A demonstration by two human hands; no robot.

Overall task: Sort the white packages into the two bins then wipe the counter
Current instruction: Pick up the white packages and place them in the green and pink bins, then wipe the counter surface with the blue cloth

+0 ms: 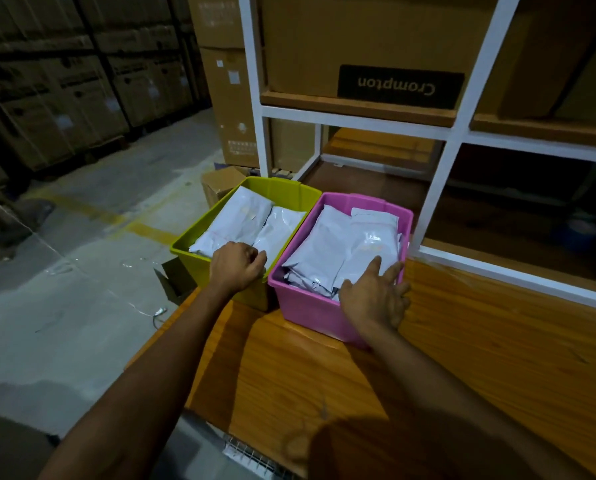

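The left hand (236, 262) grips the near rim of the green bin (185, 250). The right hand (372, 296), fingers straight, touches packages (327, 244) just ahead.

I am in a warehouse or stockroom. On my left, tall stacks of brown cartons (64, 98) line a dim aisle, perhaps film-wrapped, though the light is too poor to be sure. The floor (82, 299) is bare grey concrete with a painted yellow line (144, 227). Ahead, a white rack (463, 109) with wooden shelves holds a big carton (359, 39) labelled "Crompton". My wooden counter (480, 341) carries a green bin (199, 268) and a pink bin (307, 313) full of white packages (234, 220).
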